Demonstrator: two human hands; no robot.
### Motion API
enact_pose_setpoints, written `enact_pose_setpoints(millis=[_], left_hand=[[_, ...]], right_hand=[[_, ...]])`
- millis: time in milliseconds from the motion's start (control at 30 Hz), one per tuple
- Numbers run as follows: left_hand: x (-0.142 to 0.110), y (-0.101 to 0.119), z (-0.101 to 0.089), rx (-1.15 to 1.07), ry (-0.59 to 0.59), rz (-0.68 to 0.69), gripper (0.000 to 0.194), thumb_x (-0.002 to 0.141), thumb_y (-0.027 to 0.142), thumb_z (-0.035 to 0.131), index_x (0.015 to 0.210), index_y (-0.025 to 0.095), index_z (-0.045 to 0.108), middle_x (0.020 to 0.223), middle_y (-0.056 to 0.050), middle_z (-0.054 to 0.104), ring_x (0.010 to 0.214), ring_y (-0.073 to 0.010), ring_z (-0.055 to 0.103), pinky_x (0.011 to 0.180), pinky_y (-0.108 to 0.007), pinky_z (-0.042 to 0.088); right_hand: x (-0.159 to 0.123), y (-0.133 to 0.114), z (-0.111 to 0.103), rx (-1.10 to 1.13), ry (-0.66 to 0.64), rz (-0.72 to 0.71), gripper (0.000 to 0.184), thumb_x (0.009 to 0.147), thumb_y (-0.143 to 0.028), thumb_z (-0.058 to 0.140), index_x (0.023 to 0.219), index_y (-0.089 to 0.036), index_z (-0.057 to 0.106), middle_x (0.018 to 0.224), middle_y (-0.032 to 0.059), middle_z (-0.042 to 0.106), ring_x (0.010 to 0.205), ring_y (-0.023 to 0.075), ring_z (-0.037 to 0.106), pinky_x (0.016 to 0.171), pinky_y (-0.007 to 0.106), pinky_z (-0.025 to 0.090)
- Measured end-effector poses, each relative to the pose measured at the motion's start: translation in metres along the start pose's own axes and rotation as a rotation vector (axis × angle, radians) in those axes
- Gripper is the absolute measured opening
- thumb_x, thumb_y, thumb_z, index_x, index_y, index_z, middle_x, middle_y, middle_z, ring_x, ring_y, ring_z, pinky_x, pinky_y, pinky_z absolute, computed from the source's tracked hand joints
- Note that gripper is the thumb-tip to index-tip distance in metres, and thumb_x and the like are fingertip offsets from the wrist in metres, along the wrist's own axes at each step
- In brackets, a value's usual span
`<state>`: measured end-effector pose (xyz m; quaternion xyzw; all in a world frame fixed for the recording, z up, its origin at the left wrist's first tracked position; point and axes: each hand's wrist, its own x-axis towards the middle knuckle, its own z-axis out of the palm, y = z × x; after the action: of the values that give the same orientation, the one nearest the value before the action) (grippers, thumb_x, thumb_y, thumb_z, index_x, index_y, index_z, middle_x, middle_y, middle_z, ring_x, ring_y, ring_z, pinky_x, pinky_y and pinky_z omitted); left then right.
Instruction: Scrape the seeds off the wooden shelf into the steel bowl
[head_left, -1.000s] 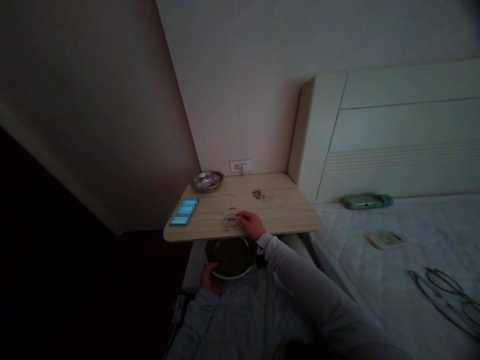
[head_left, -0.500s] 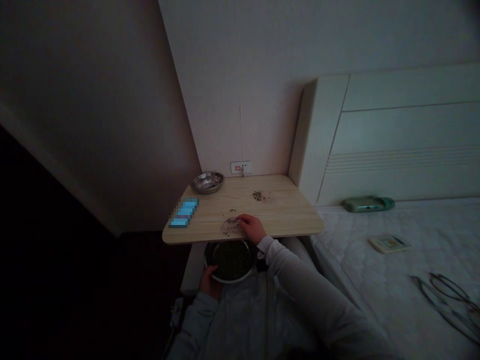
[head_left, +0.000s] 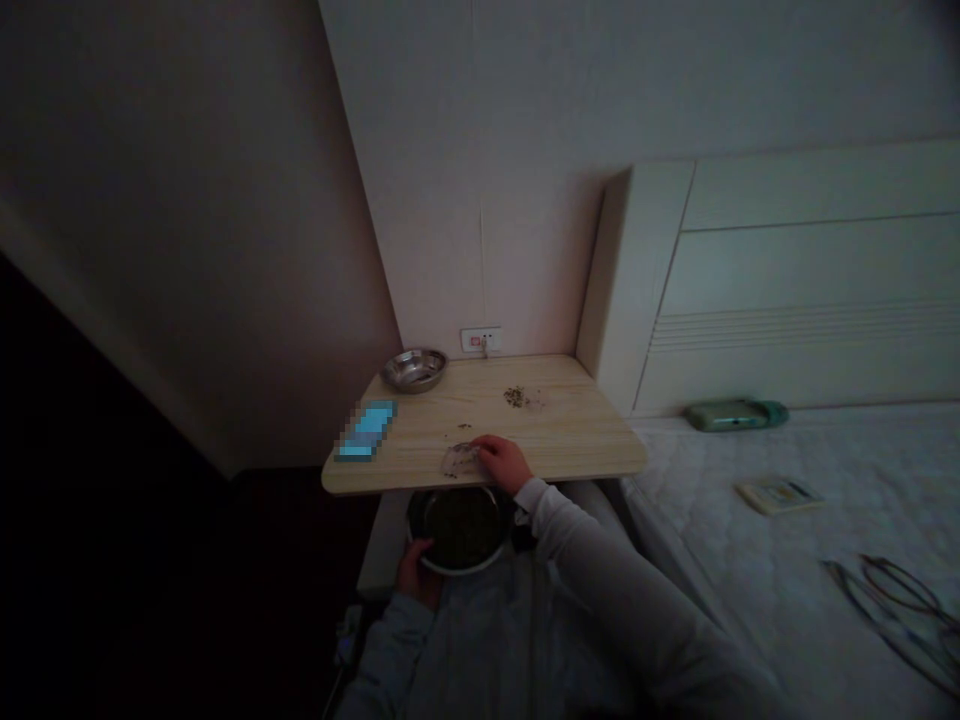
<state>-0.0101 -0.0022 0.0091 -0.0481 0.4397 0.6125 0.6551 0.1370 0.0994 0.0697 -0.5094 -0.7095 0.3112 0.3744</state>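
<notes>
My left hand [head_left: 418, 576] grips the rim of a round metal bowl [head_left: 474, 570] at my lap, its thumb over the edge. Dark green bits fill the bowl, and its far side lies under the table's front edge. Over the table [head_left: 570, 435] my right hand [head_left: 505, 464] pinches a thin clear plastic piece [head_left: 456, 459]; whether it is a lid or a small bag I cannot tell. Small dark bits lie around the plastic. Farther back is a little pile of dark seed-like bits [head_left: 514, 397], with pale crumbs beside it.
A shiny steel bowl [head_left: 415, 371] stands at the table's back left, behind a phone with a blurred screen [head_left: 367, 431]. A wall socket [head_left: 481, 340] is behind. On the bed [head_left: 675, 490] lie a green case [head_left: 735, 415], a small flat box [head_left: 780, 494] and looped cords [head_left: 892, 600].
The clear plastic piece has tilted slightly in my right hand, close to the table's front edge. My left hand keeps its hold on the bowl. The view has shifted a little.
</notes>
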Motion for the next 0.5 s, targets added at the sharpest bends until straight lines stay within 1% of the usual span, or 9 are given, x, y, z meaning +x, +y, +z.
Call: enact_pose_setpoints(millis=[200,333,500], left_hand=[[0.0006,-0.0001,0.0010,-0.001,0.012,0.012,0.018,0.062,0.004,0.049,0.055,0.019,0.057,0.050,-0.003,0.063,0.082,-0.0225,0.064,0.077,-0.033,0.048],[0.0026,-0.0008,-0.0009,0.007,0.002,0.012,0.019,0.062,0.003,0.049,0.062,0.019,0.059,0.054,-0.003,0.065,0.085,-0.0232,0.063,0.078,-0.034,0.048],[0.0054,-0.0013,-0.0042,0.008,-0.020,0.031,0.020,0.062,0.002,0.049,0.066,0.018,0.059,0.053,-0.002,0.064,0.078,-0.0224,0.065,0.078,-0.035,0.048]], right_hand=[[-0.0001,-0.0001,-0.0002,0.002,-0.001,0.010,0.023,0.083,-0.031,0.048,0.097,-0.014,0.056,0.097,0.0045,0.059,0.083,0.0137,0.057,0.073,0.034,0.048],[-0.0001,-0.0005,-0.0006,0.014,-0.001,0.008,0.023,0.083,-0.031,0.048,0.096,-0.014,0.056,0.097,0.0044,0.059,0.083,0.0137,0.057,0.074,0.034,0.048],[-0.0004,-0.0015,-0.0016,0.036,-0.015,0.010,0.022,0.083,-0.031,0.048,0.095,-0.014,0.057,0.095,0.0041,0.059,0.082,0.0133,0.057,0.072,0.033,0.048]])
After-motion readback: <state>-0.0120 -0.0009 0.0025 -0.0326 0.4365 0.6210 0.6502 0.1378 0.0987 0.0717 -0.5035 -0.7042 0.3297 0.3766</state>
